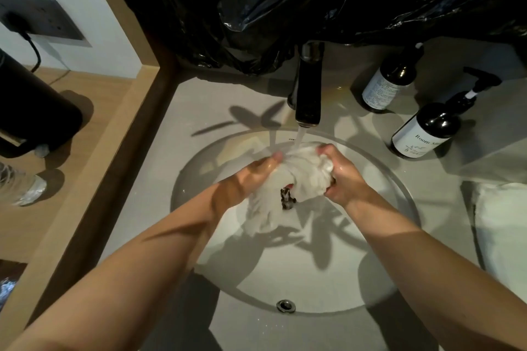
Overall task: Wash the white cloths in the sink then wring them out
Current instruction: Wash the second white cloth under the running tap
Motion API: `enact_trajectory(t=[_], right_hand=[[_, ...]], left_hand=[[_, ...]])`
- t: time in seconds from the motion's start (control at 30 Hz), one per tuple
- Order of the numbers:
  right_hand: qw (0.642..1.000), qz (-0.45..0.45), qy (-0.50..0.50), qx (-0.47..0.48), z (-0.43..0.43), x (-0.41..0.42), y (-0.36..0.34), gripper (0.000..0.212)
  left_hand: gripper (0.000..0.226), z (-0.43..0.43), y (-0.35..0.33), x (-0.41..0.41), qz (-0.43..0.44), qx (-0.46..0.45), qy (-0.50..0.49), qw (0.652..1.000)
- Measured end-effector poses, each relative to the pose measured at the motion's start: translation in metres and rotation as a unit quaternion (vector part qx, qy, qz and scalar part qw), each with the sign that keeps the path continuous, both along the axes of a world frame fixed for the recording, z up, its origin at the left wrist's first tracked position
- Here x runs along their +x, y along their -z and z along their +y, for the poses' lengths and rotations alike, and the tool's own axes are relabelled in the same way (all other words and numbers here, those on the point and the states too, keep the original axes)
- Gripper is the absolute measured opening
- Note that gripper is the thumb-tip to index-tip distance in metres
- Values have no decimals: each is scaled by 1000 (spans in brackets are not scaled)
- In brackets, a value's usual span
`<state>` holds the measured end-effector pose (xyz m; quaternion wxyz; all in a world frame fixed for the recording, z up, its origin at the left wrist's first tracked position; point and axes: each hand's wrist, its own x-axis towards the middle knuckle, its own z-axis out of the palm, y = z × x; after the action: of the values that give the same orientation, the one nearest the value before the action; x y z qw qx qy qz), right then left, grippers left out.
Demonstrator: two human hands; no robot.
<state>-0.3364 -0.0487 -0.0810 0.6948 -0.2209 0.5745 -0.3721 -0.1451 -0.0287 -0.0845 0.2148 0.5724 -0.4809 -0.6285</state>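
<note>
Step in hand: wash, not wring yet. The tap (pixel 308 94) is running and the stream (pixel 299 137) lands on top of the cloth (pixel 305 174), which is bunched over the middle of the sink (pixel 285 279), just above the drain (pixel 288 199). The left hand (pixel 255 178) grips the cloth's left side, fingers curled into the fabric. The right hand (pixel 343 177) holds a fistful of the right side. Both grips are tight on the cloth, and its lower part hangs toward the basin.

A second cloth (pixel 502 231) lies on the counter (pixel 159 168) at the right edge (wet or dry: cannot tell). Bottles (pixel 425 131) stand right of the tap, well apart from the hands.

Next, probably: rub the two bunches together under the stream, then twist the hands opposite ways to wring. That calls for firm grips and a cloth held low, so runoff lands in the basin. Second cloth after that.
</note>
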Motion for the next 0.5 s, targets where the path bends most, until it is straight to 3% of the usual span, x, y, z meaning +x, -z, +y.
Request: enact_trajectory(t=[0.07, 0.17, 0.23, 0.3, 0.4, 0.5], right_hand=[[994, -87, 37, 52, 2, -7, -4, 36], [987, -124, 80, 71, 9, -13, 5, 41], [979, -165, 95, 74, 15, -21, 13, 42], [977, -187, 61, 87, 21, -32, 18, 35], [987, -124, -73, 71, 25, -49, 25, 28], [994, 5, -104, -21, 21, -50, 27, 25]], left_hand=[[50, 7, 7, 11, -1, -18, 65, 998], [72, 5, 15, 15, -21, -46, 102, 994], [62, -1, 12, 11, -81, -69, 132, 985], [59, -6, 8, 7, -92, -67, 95, 989], [59, -9, 8, 0, -19, -25, -13, 999], [76, -14, 5, -12, -10, 0, -64, 998]])
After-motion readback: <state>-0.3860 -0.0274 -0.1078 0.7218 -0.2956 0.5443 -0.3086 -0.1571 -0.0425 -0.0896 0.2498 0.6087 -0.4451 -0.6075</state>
